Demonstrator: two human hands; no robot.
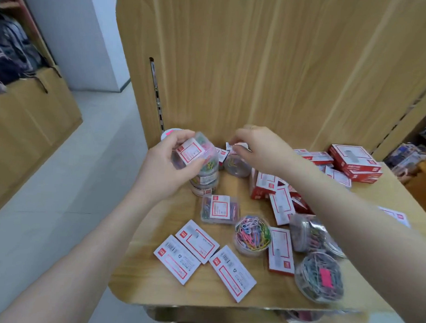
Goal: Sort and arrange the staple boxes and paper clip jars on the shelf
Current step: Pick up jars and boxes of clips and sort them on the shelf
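On the wooden shelf (154, 280), my left hand (168, 164) grips a clear paper clip jar (198, 151) with a red-and-white label, held tilted on top of a stack of similar jars (205, 182) at the back left. My right hand (258, 148) pinches the label of another jar (237, 165) lying just right of the stack. Three white staple boxes (204, 255) lie flat at the front. A rectangular clip box (220, 210), an open round jar of coloured clips (253, 232) and more jars (319, 273) sit mid-shelf and front right.
Red staple boxes (354, 161) are piled at the back right, with more tumbled under my right forearm (281, 204). A wood back panel (258, 66) rises behind the shelf. A tiled aisle (60, 204) runs on the left.
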